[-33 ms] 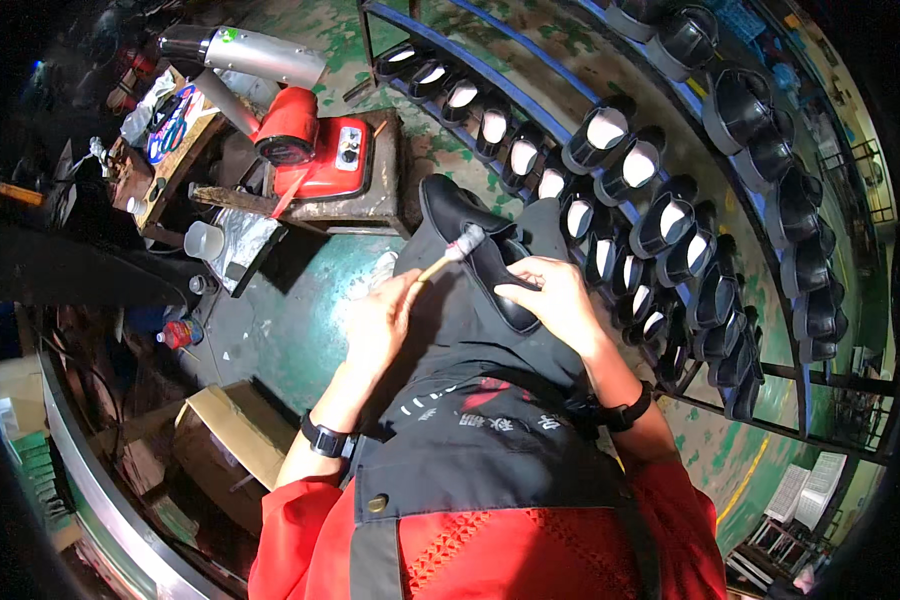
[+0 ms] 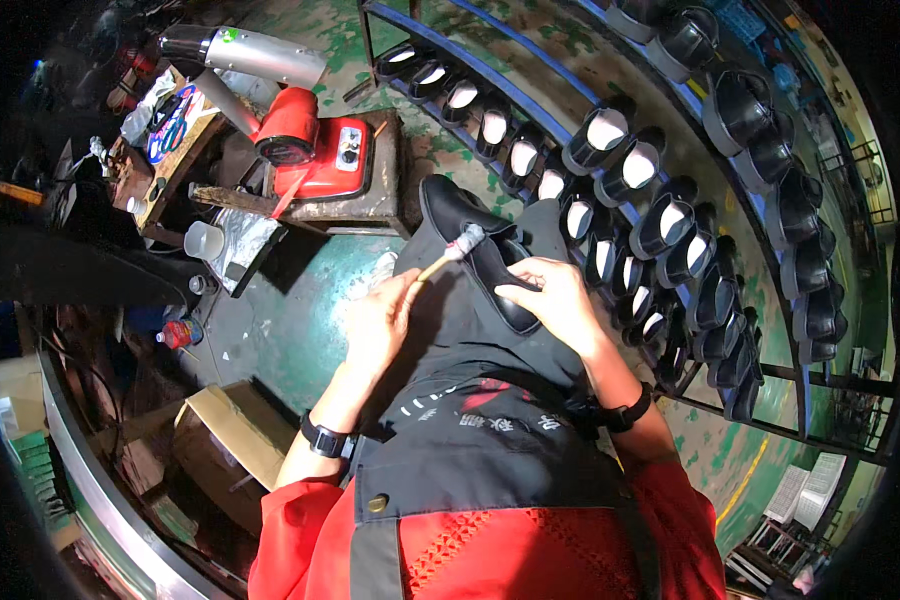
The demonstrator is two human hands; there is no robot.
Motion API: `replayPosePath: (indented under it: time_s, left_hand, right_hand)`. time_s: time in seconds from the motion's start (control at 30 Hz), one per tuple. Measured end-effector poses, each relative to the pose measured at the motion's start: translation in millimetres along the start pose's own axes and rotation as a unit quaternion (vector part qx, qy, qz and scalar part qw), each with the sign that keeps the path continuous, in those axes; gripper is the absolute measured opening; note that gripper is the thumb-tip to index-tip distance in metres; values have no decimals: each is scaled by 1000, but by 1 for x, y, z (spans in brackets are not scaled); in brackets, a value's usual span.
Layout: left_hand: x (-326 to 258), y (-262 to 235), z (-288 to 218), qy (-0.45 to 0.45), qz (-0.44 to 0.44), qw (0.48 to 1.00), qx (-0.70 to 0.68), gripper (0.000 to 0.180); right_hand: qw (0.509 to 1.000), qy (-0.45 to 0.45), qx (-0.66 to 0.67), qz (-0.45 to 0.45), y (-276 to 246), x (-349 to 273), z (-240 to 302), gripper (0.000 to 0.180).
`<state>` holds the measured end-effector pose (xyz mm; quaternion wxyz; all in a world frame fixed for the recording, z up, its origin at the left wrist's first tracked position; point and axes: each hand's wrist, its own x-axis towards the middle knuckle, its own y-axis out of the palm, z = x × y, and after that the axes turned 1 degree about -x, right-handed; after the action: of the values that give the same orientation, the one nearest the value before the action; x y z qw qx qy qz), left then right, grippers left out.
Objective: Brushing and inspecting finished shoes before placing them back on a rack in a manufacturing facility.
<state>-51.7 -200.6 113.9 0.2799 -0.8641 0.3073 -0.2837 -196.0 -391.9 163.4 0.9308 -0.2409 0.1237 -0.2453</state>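
Note:
A black shoe (image 2: 455, 208) lies over my lap on the dark apron (image 2: 450, 355), its toe pointing away from me. My right hand (image 2: 553, 298) is closed on the heel end, thumb and fingers at the rim of the opening. Between the fingers of my left hand (image 2: 376, 320) is a thin wooden stick with a whitish, cloth-like wrapped tip (image 2: 466, 241). That tip rests against the side of the shoe, near its middle. Part of the heel is hidden behind my right fingers.
Racks with blue rails hold several black shoes (image 2: 630, 165) at the right. A red machine with a silver tube (image 2: 270, 57) stands on a worn wooden stool (image 2: 385, 205) at the far left. Nearer are a white cup (image 2: 203, 240) and a cardboard box (image 2: 232, 430).

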Motion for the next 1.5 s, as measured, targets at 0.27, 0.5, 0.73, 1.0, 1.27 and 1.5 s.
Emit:
replayPosePath:
  time_s: [0.27,0.5,0.73,1.0,1.27,1.5]
  left_hand:
    - [1,6,18,-16,-25,999,15,18]
    - [3,33,22,-269,43,897,-349,17]
    - [3,69,-10,-344,51,789,-506,37]
    - [-13,65,5,-400,106,682,-603,49]
    - [-18,66,11,-354,135,647,-662,62]
    - [-3,63,5,-341,150,666,-647,44]
  right_hand:
    - [999,9,32,15,2,-1,-8,23]
    - [991,43,123,26,7,-1,-12,20]
    - [972,60,220,57,34,-6,-13,20]
    - [985,61,143,68,47,-7,-21,25]
    - [901,141,403,76,61,3,-27,49]
    - [895,90,435,30,47,-1,-10,51]
